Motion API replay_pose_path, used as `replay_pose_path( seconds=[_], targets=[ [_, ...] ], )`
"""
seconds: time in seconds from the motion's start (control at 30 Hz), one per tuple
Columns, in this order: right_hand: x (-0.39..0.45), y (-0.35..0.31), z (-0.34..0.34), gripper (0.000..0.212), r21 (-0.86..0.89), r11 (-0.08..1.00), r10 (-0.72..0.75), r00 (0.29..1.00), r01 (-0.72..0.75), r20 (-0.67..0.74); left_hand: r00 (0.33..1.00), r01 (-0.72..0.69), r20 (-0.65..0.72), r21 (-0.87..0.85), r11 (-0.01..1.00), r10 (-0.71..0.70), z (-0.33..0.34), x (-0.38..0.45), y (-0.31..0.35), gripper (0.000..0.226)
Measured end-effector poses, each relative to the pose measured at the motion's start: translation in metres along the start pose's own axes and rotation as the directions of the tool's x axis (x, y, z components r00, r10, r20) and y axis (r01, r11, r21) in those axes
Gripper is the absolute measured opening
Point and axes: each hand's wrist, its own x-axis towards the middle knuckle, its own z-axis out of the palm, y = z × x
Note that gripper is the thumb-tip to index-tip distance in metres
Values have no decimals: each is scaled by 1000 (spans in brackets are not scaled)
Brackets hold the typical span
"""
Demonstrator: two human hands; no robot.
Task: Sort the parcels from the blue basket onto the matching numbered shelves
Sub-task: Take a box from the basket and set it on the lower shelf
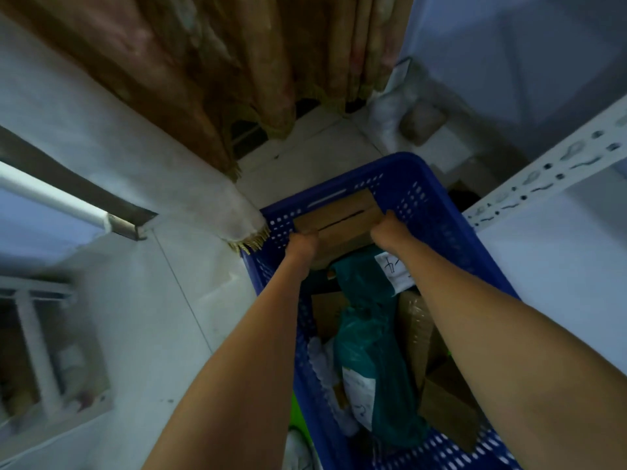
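- Fingers of both hands are closing on the cardboard box (pixel 339 222) at the far end of the blue basket (pixel 437 212): the left hand (pixel 302 244) is gripping its left edge, the right hand (pixel 390 232) its right edge, each curled narrow around the box.
- Blue basket is sitting on the floor (pixel 305 147) beside a white shelf upright (pixel 543 178), holding the parcels still to be sorted.
- Cardboard box is looking stiff, with a slit across its top; judging by the two-handed hold, it is probably fairly heavy, so gripping opposite edges low down seems wise.
- Green plastic mailer (pixel 369 334) is lying down the middle, soft and likely slippery; pinching a bunched fold would suit it.
- White label (pixel 395 269) on it is showing handwriting, too blurred to read.
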Motion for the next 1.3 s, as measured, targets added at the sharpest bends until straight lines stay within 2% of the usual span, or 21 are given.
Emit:
replay_pose_path(
  seconds=[0.1, 0.17, 0.27, 0.4, 0.5, 0.57, 0.7, 0.73, 0.83, 0.93, 1.0, 1.13, 1.3],
  targets=[
    [13, -4, 7, 62, 126, 989, 76, 997, -75, -4, 999, 42, 10, -211, 977, -40, 2, 5, -1, 37],
    [5, -10, 4, 60, 227, 971, 83, 996, -75, -28, 999, 41, 18, -279, 959, -37, -1, -10, 3, 28],
    [-26, -21, -16, 62, 314, 949, 64, 996, -39, -69, 999, 26, -31, -329, 944, -39, -7, -27, 13, 57],
    [-84, -32, -57, 71, 386, 919, 82, 997, -81, 16, 995, 49, -62, -323, 945, -73, -25, -64, 31, 60],
    [-137, -37, -92, 79, 485, 862, 126, 990, -144, 69, 992, 95, -33, -405, 909, -118, -48, -127, 46, 66],
    [-198, -55, -118, 82, 550, 816, 173, 983, -179, 62, 992, 109, -6, -447, 888, -125, -66, -204, 64, 64],
    [-300, -77, -164, 111, 617, 720, 264, 947, -319, 181, 998, 1, -63, -409, 912, -30, -99, -318, 95, 51],
    [-323, -83, -175, 109, 624, 708, 253, 944, -331, 213, 997, -3, -71, -403, 915, -27, -106, -341, 101, 50],
    [-392, -103, -209, 74, 687, 645, 216, 943, -334, 255, 997, 10, -65, -451, 892, -44, -126, -413, 121, 66],
    [-458, -121, -252, 38, 770, 556, 129, 947, -313, 293, 1000, -29, -9, -470, 882, 28, -151, -481, 146, 46],
    [-499, -128, -281, 19, 817, 518, 61, 964, -253, 259, 996, -48, 45, -479, 876, 79, -168, -516, 156, 41],
    [-560, -131, -318, 11, 872, 473, -124, 970, -129, 211, 969, -130, 129, -460, 878, 212, -192, -578, 178, 32],
    [-614, -123, -334, 37, 918, 397, -203, 973, -25, 114, 915, -223, 240, -366, 904, 323, -210, -619, 200, 86]
  ],
)
